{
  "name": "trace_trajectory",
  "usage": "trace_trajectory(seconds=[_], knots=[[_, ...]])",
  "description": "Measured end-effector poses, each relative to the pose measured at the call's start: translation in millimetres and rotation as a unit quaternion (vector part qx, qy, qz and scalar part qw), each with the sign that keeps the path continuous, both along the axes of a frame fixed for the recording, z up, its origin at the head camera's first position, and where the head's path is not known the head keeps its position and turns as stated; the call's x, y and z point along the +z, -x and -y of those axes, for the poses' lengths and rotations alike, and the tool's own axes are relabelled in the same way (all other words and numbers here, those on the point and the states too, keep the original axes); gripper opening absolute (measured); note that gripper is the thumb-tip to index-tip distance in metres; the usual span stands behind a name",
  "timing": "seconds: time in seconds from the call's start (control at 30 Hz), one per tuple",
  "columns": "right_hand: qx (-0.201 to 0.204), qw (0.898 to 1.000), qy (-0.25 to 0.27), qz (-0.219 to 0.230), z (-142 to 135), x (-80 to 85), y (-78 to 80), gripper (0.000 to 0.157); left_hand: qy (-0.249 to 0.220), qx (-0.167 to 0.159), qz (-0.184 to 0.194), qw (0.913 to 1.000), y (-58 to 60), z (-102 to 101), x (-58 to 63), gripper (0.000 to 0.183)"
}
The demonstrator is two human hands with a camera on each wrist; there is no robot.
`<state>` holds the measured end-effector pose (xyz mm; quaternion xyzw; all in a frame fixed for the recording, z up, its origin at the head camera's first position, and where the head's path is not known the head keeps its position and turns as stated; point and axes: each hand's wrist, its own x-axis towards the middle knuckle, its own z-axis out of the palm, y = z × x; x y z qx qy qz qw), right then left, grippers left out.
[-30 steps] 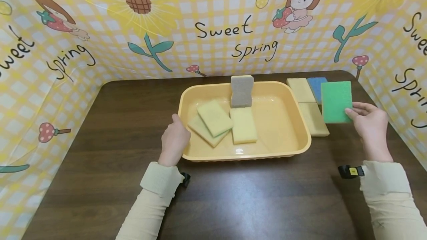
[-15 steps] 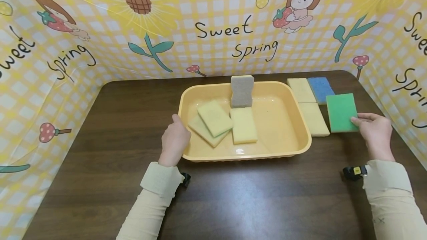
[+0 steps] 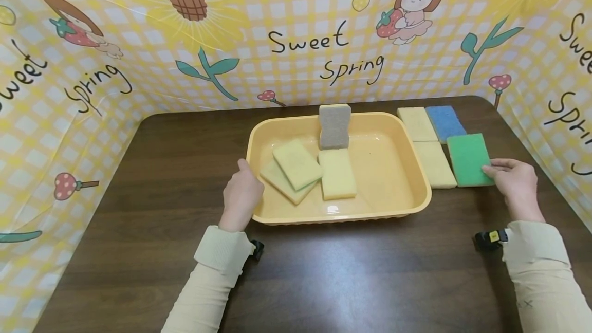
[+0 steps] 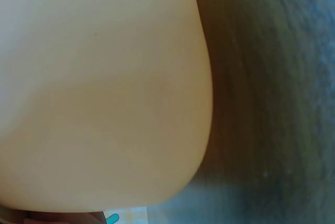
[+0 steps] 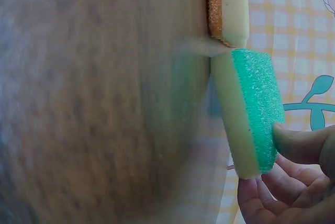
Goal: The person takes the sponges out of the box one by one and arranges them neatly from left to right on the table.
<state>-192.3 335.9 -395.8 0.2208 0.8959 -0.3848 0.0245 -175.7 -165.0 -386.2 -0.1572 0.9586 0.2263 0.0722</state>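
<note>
My right hand [image 3: 515,184] pinches the right edge of a green-topped sponge [image 3: 469,160] between thumb and fingers. In the right wrist view this sponge [image 5: 251,111] shows a green scouring layer over cream foam. Its far end is down by the table, and the held end looks slightly raised. The sponge lies right of a cream sponge [image 3: 435,165] and in front of a blue sponge [image 3: 445,123]. With my left hand [image 3: 242,197] I hold the left rim of a yellow plastic basin [image 3: 384,216]; most of those fingers are hidden. The basin's pale wall [image 4: 104,103] fills much of the left wrist view.
Inside the basin lie several pale yellow sponges [image 3: 338,173], two of them overlapping. A grey-faced sponge [image 3: 335,126] leans upright on the back wall. Another cream sponge [image 3: 416,124] lies behind on the brown table [image 3: 185,168]. Patterned cloth [image 3: 300,81] encloses the back and sides.
The right hand has brought the green sponge down toward the table beside the cream one, uncovering more of the blue sponge. The left hand and basin have stayed put.
</note>
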Motion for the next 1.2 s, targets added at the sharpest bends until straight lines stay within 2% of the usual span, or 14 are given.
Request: trace_trajectory(seconds=[0.3, 0.47, 0.83, 1.2], knots=[[0.024, 0.998, -0.057, -0.009, 0.1, -1.3, 3.3, 0.052, 0.001, -0.002, -0.009, 1.0, -0.6, 0.8, -0.2, 0.038], [0.043, 0.996, -0.072, 0.0, 0.2, -1.3, 3.7, 0.052, -0.001, -0.003, -0.015, 0.9999, -0.8, 0.7, -0.8, 0.036], [0.064, 0.996, -0.035, 0.048, -1.4, -0.3, 1.4, 0.057, 0.0, -0.001, -0.015, 0.9999, -0.6, 0.3, -1.3, 0.035], [0.071, 0.995, -0.031, 0.058, -1.2, -1.4, 5.5, 0.056, -0.001, 0.002, -0.005, 1.0, -0.1, 0.4, 0.1, 0.035]])
